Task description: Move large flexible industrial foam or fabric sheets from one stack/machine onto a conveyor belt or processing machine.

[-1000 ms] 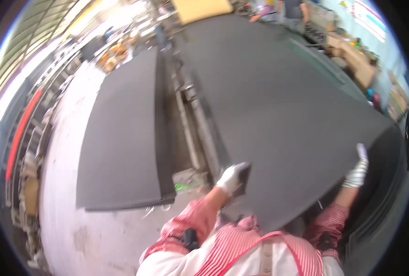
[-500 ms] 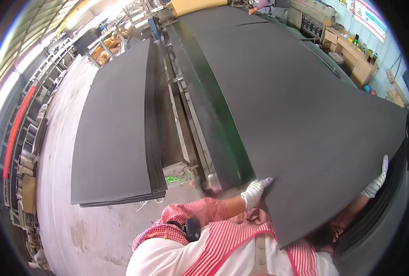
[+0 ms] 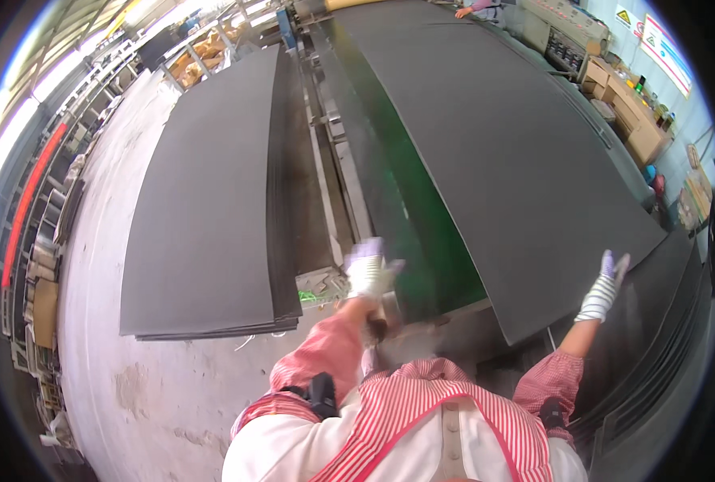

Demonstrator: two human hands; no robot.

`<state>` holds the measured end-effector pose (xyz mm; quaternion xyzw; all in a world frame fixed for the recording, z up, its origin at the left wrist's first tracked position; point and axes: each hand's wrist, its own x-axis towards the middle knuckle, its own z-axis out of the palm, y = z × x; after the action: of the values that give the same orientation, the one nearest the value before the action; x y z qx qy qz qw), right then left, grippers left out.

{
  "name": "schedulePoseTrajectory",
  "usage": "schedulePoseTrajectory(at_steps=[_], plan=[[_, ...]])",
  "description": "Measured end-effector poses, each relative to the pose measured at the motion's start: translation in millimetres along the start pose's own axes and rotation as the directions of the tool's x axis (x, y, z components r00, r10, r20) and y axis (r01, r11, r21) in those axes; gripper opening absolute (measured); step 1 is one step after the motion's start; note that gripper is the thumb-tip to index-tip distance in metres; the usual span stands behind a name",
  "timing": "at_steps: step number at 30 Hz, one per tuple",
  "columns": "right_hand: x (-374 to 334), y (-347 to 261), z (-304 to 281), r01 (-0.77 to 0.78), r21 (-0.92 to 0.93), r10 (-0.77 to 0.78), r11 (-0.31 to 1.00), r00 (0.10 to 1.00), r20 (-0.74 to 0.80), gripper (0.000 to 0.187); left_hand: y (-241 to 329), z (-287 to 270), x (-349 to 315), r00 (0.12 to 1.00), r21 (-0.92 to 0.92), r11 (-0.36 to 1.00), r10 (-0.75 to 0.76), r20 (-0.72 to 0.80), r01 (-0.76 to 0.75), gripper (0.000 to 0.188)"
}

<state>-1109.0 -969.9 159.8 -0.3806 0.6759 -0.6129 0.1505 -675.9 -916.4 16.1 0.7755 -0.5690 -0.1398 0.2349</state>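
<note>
A large dark grey sheet (image 3: 526,153) lies along the green-topped machine bed (image 3: 438,249), its near corner overhanging the front end. My right hand (image 3: 602,291), in a white and lilac glove, is at the sheet's near right edge. Its fingers are stretched out and apart, and the fingertips overlap the edge; whether they press on it I cannot tell. Blurred by motion, my left hand (image 3: 368,271) hovers over the bed's left side near its front end. Its thumb stands away from the fingers, and nothing shows in it.
To the left is a stack of similar dark sheets (image 3: 204,193) beside a metal rail (image 3: 337,153). More dark sheets (image 3: 655,321) are piled at the right. Another person's hand (image 3: 463,12) is at the far end. A wooden desk (image 3: 635,120) stands along the right wall.
The big sheet has moved away from me and lies flatter, baring more green bed. My left hand has left its corner and swung left and forward. My right hand has shifted left.
</note>
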Motion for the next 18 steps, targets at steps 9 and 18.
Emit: schedulePoseTrajectory(at_steps=[9, 18], plan=[[-225.8, -22.3, 155.2, -0.037, 0.084, -0.065, 0.996, 0.365, 0.929, 0.058, -202.0, -126.7, -95.7, 0.823, 0.473, 0.711, -0.564, -0.059, 0.521, 0.075], [-381.9, -5.0, 195.8, -0.415, -0.158, -0.05, 0.896, -0.448, 0.893, 0.053, -178.6, -261.9, -60.7, 0.969, 0.451, 0.858, -0.214, -0.125, 0.248, 0.025]])
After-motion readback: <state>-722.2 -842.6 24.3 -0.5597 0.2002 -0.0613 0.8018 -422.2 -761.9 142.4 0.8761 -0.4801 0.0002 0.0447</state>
